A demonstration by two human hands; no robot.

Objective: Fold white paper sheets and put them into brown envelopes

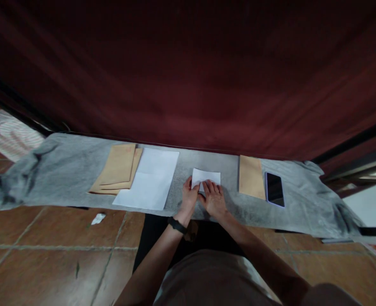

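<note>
A small white folded paper lies on the grey cloth in front of me. My left hand, with a black band on the wrist, holds its lower left corner between thumb and fingers. My right hand lies on its lower right part, palm down, fingers spread a little. Left of the hands is a stack of large white sheets with a crease across. Several brown envelopes overlap its left side. Another brown envelope lies to the right of my right hand.
A phone with a dark screen lies right of the single envelope. The grey cloth covers a long narrow surface against a dark red curtain. A crumpled white scrap is on the tiled floor.
</note>
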